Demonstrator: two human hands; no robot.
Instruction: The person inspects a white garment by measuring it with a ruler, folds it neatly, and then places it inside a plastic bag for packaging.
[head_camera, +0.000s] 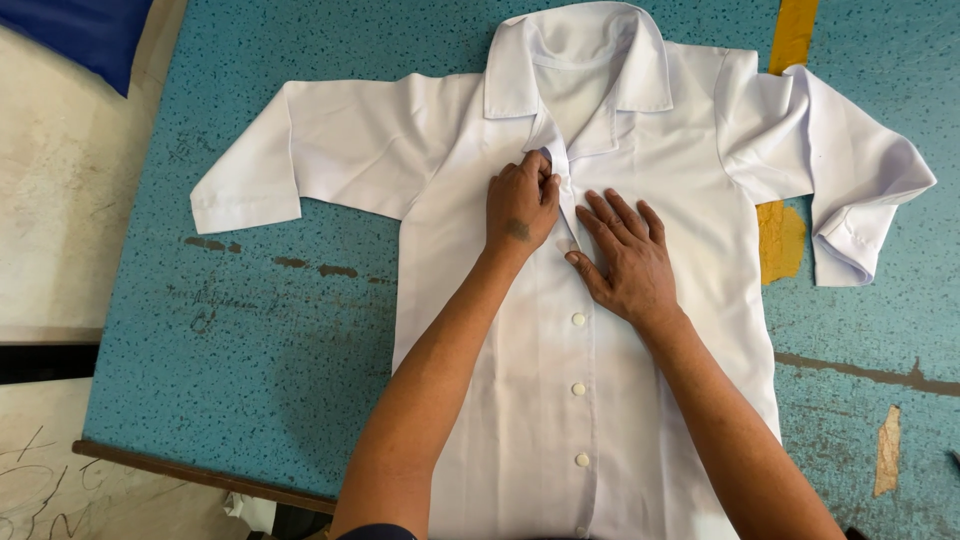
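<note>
shirt: white shirt (600, 300) is lying front-up and spread flat on the table (250, 330), collar (580, 50) pointing away from the person, hem running off the near edge of frame. It is sitting directly under both hands.
left hand: left hand (520, 205) is resting knuckles-up on the chest area, just left of the placket. Fingers are curling shut and pinching the top of the placket edge right below the collar opening.
right hand: right hand (625, 260) is lying palm-down, fingers spread and unclenched, pressing flat on the right front panel. Thumb is touching the placket beside the top button (566, 245). Gripping nothing.
hands: sitting just beside each other, split by the placket line, not touching as far as I can tell. Both forearms are crossing the lower half of the shirt.
buttons: three more buttons (578, 320) are running down the placket below the hands, all looking fastened.
sleeves: left sleeve (300, 160) is stretching out flat to the side; right sleeve (850, 190) is folding back down on itself. Both well apart from the hands.
table: blue speckled cover, worn in patches, yellow strip (793, 35) showing behind the right shoulder.
</note>
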